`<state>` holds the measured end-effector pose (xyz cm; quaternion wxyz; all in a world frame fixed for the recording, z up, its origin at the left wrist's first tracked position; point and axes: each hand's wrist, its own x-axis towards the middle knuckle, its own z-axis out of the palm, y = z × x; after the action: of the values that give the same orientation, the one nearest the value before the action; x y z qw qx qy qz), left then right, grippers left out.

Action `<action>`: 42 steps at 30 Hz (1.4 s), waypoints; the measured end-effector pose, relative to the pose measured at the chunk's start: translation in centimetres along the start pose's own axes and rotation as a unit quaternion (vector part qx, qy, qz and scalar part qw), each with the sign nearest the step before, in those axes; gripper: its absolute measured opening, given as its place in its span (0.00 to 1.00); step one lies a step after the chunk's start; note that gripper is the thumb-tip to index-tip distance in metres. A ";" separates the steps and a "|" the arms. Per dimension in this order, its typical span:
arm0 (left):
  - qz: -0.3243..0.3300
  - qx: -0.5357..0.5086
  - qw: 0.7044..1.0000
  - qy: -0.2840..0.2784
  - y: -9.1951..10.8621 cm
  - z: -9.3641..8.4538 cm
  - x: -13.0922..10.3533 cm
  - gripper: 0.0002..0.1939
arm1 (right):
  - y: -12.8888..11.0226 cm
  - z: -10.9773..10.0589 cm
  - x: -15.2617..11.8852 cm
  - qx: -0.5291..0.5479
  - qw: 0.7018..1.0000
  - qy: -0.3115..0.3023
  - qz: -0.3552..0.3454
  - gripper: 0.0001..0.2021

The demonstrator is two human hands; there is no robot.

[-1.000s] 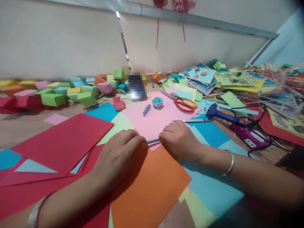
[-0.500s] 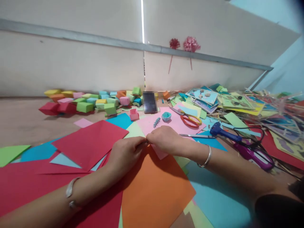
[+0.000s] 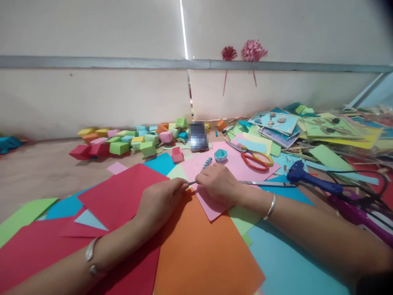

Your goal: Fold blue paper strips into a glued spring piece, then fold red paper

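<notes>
My left hand (image 3: 162, 201) is closed, thumb and fingertips pinching one end of a thin greyish strip (image 3: 192, 182). Close to its right, my right hand (image 3: 217, 183) is also closed, with the strip running into its fingers; the fingertips are largely hidden. A long pale strip (image 3: 267, 183) comes out on the far side of the right hand, but I cannot tell whether it is the same piece. Beneath the hands lie an orange sheet (image 3: 205, 246) and a pink sheet (image 3: 211, 207). Just beyond are a coiled blue-grey paper piece (image 3: 207, 162) and a small blue paper box (image 3: 220, 155).
Red-and-yellow-handled scissors (image 3: 254, 161) and a blue glue gun (image 3: 313, 179) lie to the right. Several folded paper cubes (image 3: 119, 147) line the wall at left. A phone (image 3: 198, 137) stands upright at the back. Red sheets (image 3: 123, 196) spread leftward.
My hands have drawn slightly apart, so a short length of strip now shows between them. The view has tilted and shifted a little.
</notes>
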<state>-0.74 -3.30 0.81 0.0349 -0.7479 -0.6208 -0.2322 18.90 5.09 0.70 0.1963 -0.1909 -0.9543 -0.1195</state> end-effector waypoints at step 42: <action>0.048 0.139 0.986 0.072 -0.1 -1.3 0.8 0.17 | 7.1 0.3 -1.3 -0.108 0.964 0.242 0.028 0.17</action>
<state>-1.09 -3.02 2.23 0.1945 -0.7461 -0.6063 -0.1948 22.83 11.12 1.00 0.4035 -0.2030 -0.8539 -0.2586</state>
